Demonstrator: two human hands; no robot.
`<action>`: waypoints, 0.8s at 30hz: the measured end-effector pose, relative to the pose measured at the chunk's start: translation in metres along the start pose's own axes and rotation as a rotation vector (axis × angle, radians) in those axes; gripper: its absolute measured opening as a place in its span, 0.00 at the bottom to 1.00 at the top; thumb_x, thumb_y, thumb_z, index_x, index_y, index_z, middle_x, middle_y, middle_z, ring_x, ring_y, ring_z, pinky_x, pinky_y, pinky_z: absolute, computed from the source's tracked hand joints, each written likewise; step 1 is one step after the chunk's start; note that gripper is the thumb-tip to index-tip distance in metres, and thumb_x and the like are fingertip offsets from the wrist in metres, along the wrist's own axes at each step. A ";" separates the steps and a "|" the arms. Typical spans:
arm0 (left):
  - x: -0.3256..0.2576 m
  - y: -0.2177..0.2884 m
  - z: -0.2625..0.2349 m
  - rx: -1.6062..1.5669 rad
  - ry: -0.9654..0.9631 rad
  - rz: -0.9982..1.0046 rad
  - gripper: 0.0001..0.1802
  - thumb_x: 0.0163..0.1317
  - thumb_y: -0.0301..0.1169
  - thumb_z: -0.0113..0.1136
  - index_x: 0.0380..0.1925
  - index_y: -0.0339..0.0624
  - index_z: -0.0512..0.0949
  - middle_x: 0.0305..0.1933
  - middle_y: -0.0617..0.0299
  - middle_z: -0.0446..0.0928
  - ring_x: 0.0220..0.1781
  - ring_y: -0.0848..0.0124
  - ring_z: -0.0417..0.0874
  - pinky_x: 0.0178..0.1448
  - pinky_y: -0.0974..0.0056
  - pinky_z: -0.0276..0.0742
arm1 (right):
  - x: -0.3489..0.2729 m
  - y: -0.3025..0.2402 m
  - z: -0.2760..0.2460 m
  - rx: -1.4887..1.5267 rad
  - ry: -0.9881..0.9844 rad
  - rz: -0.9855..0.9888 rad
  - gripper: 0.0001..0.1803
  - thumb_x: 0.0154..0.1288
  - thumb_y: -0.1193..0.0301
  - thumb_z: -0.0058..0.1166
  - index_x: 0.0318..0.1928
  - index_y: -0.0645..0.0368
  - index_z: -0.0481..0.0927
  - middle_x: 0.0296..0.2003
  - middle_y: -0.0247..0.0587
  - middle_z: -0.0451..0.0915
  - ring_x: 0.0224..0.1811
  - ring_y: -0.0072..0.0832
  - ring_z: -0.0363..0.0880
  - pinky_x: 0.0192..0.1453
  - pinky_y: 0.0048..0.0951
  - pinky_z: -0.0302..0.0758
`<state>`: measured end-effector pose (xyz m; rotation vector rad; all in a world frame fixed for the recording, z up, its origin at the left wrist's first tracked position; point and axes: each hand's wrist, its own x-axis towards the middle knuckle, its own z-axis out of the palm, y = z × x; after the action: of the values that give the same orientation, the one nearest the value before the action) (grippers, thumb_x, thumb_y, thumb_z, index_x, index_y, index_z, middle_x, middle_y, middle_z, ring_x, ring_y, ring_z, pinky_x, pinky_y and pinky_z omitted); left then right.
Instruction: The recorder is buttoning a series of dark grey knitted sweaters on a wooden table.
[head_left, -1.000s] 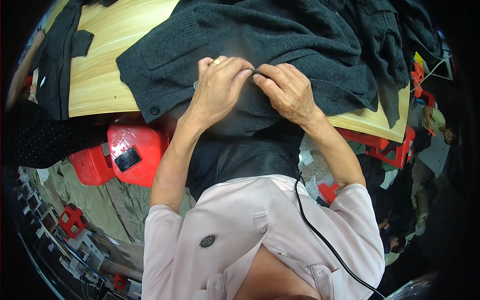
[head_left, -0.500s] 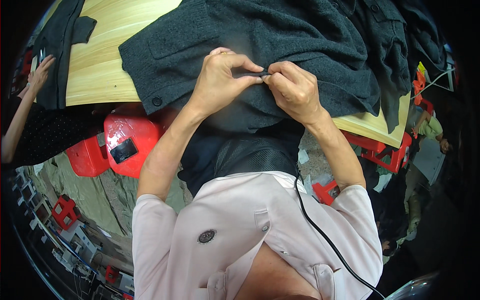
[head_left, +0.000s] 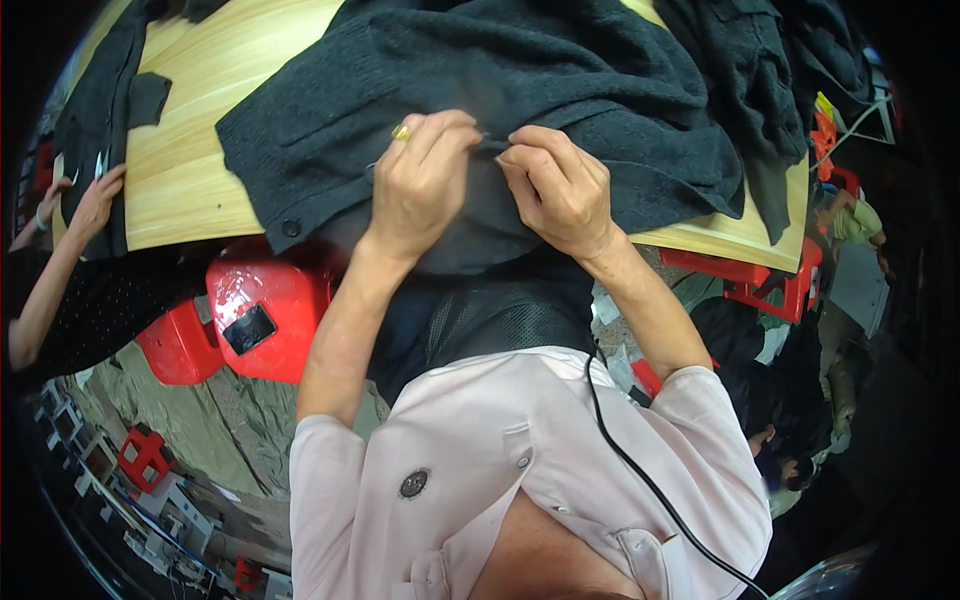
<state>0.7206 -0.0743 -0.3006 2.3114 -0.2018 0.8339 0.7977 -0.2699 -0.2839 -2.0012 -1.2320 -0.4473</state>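
A dark grey knitted garment lies spread over the table edge before me, with a dark button at its near left corner. Above its middle, my left hand is closed, fingertips bunched, and a yellow ring sits on one finger. A small greyish sliver shows at its fingertips, too blurred to name. My right hand is just to the right, thumb and fingers pinched together. What either pinch holds is hidden or too small to make out. A gap separates the two hands.
The pale wooden table carries more dark garments at right. On the left another person's hands hold scissors over a dark piece. A phone lies on a red stool below the table edge.
My hands, close together at the cloth before, have moved apart. My left hand has turned, with its back now upward. The other person's hands have shifted along the dark piece.
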 end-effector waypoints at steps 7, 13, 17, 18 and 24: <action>0.006 0.012 -0.036 0.063 -0.326 0.080 0.10 0.64 0.19 0.74 0.45 0.37 0.87 0.52 0.57 0.91 0.48 0.56 0.89 0.54 0.55 0.83 | -0.032 0.027 -0.054 -0.206 -0.054 -0.079 0.13 0.60 0.72 0.81 0.44 0.57 0.92 0.45 0.39 0.91 0.47 0.35 0.92 0.68 0.50 0.89; 0.043 0.044 0.005 0.251 -0.186 0.109 0.15 0.63 0.33 0.79 0.46 0.44 0.85 0.39 0.60 0.84 0.43 0.59 0.86 0.49 0.54 0.78 | -0.056 0.021 -0.067 -0.239 -0.160 0.040 0.23 0.65 0.71 0.77 0.61 0.56 0.91 0.53 0.41 0.90 0.55 0.35 0.90 0.82 0.57 0.74; 0.067 0.054 0.039 0.330 -0.203 0.127 0.14 0.66 0.26 0.75 0.51 0.42 0.87 0.40 0.58 0.85 0.43 0.58 0.88 0.49 0.56 0.84 | -0.060 0.025 -0.073 -0.245 -0.162 0.093 0.23 0.66 0.73 0.75 0.61 0.54 0.90 0.57 0.40 0.89 0.60 0.38 0.89 0.78 0.52 0.79; 0.071 0.055 0.046 0.336 -0.166 0.152 0.12 0.67 0.25 0.73 0.49 0.42 0.87 0.39 0.58 0.83 0.41 0.58 0.88 0.47 0.55 0.85 | -0.061 0.029 -0.074 -0.207 -0.178 0.081 0.21 0.67 0.74 0.74 0.60 0.56 0.90 0.57 0.43 0.89 0.59 0.40 0.89 0.75 0.50 0.81; 0.084 0.060 0.064 0.334 -0.176 0.152 0.08 0.67 0.23 0.74 0.45 0.40 0.89 0.38 0.58 0.82 0.39 0.58 0.87 0.46 0.55 0.84 | -0.049 0.034 -0.080 -0.137 -0.214 0.060 0.15 0.66 0.79 0.65 0.52 0.67 0.89 0.54 0.50 0.86 0.58 0.45 0.89 0.66 0.43 0.86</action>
<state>0.7984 -0.1554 -0.2538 2.7139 -0.3406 0.7860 0.8100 -0.3684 -0.2742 -2.2431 -1.2945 -0.3006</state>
